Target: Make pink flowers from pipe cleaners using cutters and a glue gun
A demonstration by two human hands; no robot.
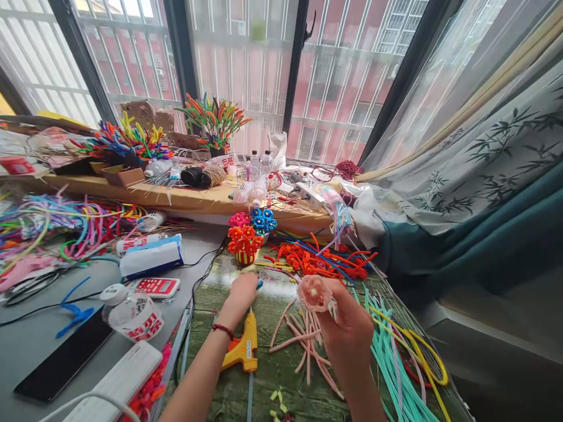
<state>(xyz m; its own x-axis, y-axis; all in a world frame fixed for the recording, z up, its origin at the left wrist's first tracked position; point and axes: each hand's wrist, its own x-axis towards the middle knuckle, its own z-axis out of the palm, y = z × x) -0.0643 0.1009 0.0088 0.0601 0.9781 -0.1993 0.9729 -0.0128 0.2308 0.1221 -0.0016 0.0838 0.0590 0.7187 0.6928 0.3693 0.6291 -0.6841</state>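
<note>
On the far left, a messy heap of bright fuzzy sticks (88, 228) lies on a gray table (26, 346), with a black phone (65, 357), a clear bottle (138, 319) that hides one end of it, a red and white calculator (158, 286) and a white power strip (114, 387) nearby. Behind them runs a tan shelf (197, 199), full of stuff, under a big window (246, 70) with bars. On the shelf, a little brown box (123, 175) sits by a bunch of colorful stems (132, 140), and a dark pot (216, 151) next along has green and orange ones in it. In the middle, a striped pot (246, 257) holds red-orange flowers (244, 237) on a green wood-look table top (231, 390). The left hand (244, 290) is curled just above a yellow glue gun (247, 346); its fingers are hard to see, so I can't tell what it grips. The right hand (349, 328) pinches a fuzzy pink flower (314, 293), held up over loose pink sticks (308, 351). Orange fuzzy bits (303, 258) lie behind it. To its right are mint-green sticks (391, 351), then a leafy white curtain (497, 152) and a teal one (475, 246).
</note>
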